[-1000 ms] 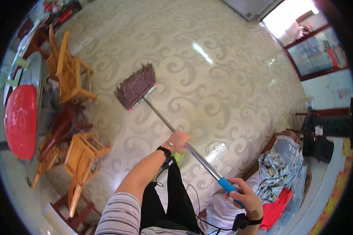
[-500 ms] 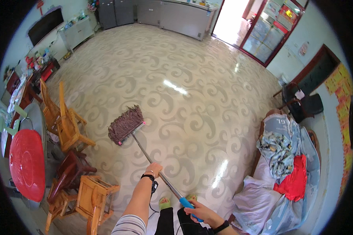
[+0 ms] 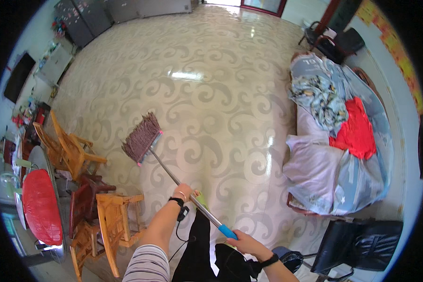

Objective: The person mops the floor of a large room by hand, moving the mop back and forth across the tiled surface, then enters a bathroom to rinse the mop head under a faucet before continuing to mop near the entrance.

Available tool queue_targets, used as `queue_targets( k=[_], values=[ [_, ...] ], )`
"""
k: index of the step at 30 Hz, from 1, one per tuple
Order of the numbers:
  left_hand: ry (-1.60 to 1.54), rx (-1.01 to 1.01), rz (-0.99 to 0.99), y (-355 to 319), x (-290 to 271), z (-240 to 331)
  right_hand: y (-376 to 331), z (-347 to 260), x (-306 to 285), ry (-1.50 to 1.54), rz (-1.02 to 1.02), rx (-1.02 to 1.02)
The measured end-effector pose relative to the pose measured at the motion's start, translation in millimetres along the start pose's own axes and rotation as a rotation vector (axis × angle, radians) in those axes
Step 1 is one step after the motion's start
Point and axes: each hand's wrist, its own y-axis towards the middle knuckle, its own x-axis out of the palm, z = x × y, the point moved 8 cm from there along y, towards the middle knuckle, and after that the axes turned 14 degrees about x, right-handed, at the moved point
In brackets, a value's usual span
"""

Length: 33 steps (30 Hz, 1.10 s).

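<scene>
A mop with a shaggy brown-purple head [image 3: 142, 138] lies on the tiled floor, ahead of me and to the left. Its metal pole [image 3: 166, 167] slants back toward my body. Halfway along the pole, my left hand [image 3: 182, 192] is wrapped round the metal. My right hand [image 3: 244, 242] grips the upper end, at the blue handle sleeve [image 3: 227, 231]; part of that end is hidden by the fingers. Below my left hand, a green slipper [image 3: 201, 199] shows beside the pole.
Wooden chairs [image 3: 110, 221] and a table with a red dome cover [image 3: 42, 207] stand at left. On the right are a cloth-covered couch [image 3: 310, 155] with a red cloth [image 3: 355, 129], and a black office chair [image 3: 357, 246]. Grey cabinets [image 3: 145, 10] line the far wall.
My view has swung down and back, so the doorway and couch sit higher and a black office chair appears at lower right. Both hands keep their grip; the mop head shifts slightly up and left.
</scene>
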Motion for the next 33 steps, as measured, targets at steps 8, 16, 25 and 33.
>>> queue_targets(
  k=[8, 16, 25, 33],
  values=[
    [-0.087, 0.535, -0.234, 6, 98, 352, -171, 305, 0, -0.069, 0.463, -0.013],
    [-0.165, 1.128, -0.577, -66, 191, 636, -335, 513, 109, 0.220, 0.407, 0.270],
    [-0.168, 1.155, -1.035, -139, 309, 658, -354, 510, 228, 0.631, 0.192, 0.603],
    [-0.145, 1.137, -0.784, -93, 220, 602, -279, 515, 219, 0.542, 0.187, 0.555]
  ],
)
